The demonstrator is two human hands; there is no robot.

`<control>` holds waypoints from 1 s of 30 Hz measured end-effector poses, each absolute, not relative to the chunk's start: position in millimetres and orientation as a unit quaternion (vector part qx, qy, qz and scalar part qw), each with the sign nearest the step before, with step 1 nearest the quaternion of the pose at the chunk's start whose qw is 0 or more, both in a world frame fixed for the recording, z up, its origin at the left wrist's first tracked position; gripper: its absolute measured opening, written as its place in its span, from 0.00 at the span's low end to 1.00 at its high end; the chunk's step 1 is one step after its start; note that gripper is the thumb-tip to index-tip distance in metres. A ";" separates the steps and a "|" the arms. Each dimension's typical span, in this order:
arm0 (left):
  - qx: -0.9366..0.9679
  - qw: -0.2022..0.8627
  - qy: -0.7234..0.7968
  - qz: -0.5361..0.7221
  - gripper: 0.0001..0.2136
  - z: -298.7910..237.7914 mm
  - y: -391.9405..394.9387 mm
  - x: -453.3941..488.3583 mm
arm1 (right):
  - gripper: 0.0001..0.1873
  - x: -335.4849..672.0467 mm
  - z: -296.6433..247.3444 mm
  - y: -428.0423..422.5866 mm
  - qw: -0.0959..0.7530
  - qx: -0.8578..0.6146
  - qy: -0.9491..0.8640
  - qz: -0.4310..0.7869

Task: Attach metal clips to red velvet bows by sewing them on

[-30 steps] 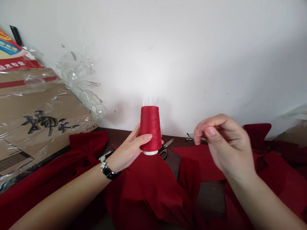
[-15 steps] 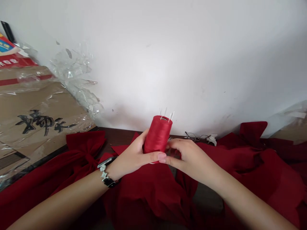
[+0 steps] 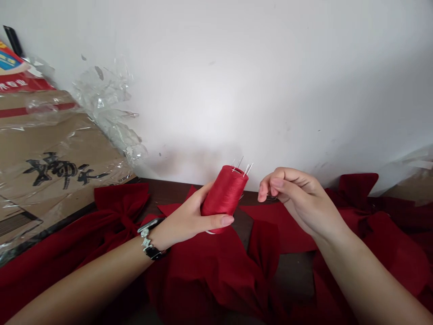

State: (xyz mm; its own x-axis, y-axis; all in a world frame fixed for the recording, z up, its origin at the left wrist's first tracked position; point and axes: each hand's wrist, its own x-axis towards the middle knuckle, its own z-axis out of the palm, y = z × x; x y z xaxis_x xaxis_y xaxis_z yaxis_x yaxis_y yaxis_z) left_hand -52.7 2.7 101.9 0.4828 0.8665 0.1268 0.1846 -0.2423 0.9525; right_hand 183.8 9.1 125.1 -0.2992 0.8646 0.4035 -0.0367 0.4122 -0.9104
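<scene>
A spool of red thread [image 3: 226, 192] is tilted to the right, with my left hand [image 3: 192, 214] wrapped round it. Several needles [image 3: 247, 169] stick up from the spool's top end. To the right of the spool, and apart from it, my right hand [image 3: 294, 194] has its thumb and fingers pinched together. Whatever is in that pinch is too fine to make out. Below the hands lies red cloth [image 3: 209, 266] on a dark table [image 3: 162, 189].
A taped cardboard box [image 3: 67, 149] with black writing stands at the left, clear plastic wrap [image 3: 111, 113] beside it. A red fabric bow [image 3: 123, 210] lies near the box. More red cloth [image 3: 382, 243] is heaped at the right. A white wall [image 3: 216, 90] rises behind the table.
My right hand has left the spool and moved right and upward, its fingers now pinched. The spool has tipped further right in my left hand.
</scene>
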 end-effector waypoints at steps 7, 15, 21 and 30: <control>0.735 0.444 0.337 0.387 0.29 93.9 1.7 -50.3 | 0.12 168.2 119.7 0.3 0.452 -0.362 -0.692 0.430; 0.744 0.443 0.348 0.360 0.30 95.9 -5.0 -50.4 | 0.10 162.3 113.0 -0.2 0.454 -0.374 -0.709 0.390; 0.719 0.482 0.350 0.358 0.28 98.6 -0.6 -53.1 | 0.08 165.4 116.0 2.6 0.468 -0.350 -0.716 0.382; 0.709 0.501 0.353 0.348 0.27 99.3 1.7 -55.7 | 0.09 173.0 122.0 8.4 0.476 -0.282 -0.533 0.640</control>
